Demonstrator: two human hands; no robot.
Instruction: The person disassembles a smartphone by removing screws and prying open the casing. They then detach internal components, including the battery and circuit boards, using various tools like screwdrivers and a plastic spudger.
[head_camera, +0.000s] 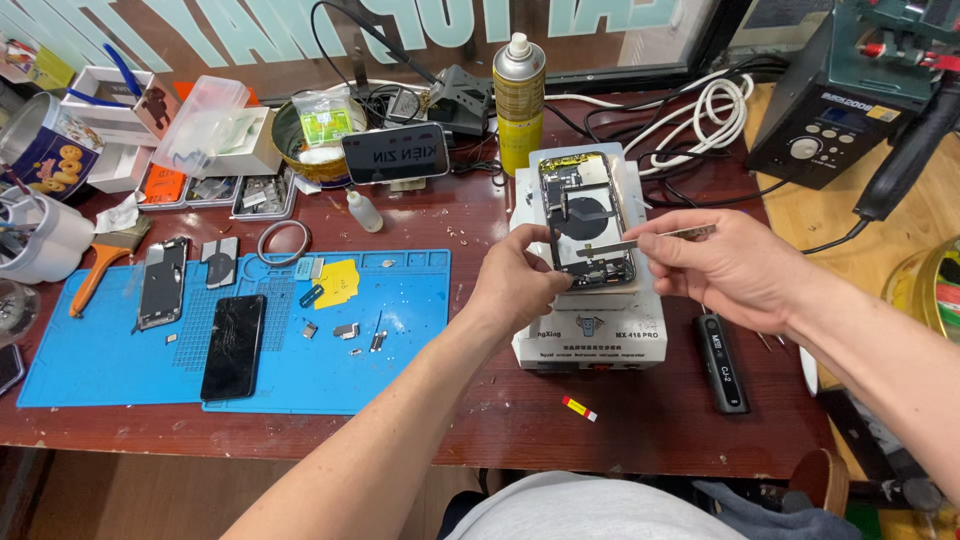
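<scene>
White and boxy, a heating machine sits on the dark red worktop. On top of it lies an opened phone with its back off, so the small parts inside show. The left hand holds the phone's lower left edge, with its grip pinching the frame. The right hand has its grip pressed together on thin metal tweezers. The tweezer tips reach the lower part of the phone. A black pen-shaped tool lies just beside the machine, under the right hand. To the left is a blue mat with a cracked black phone and little parts. A yellow spray can stands behind the machine.
</scene>
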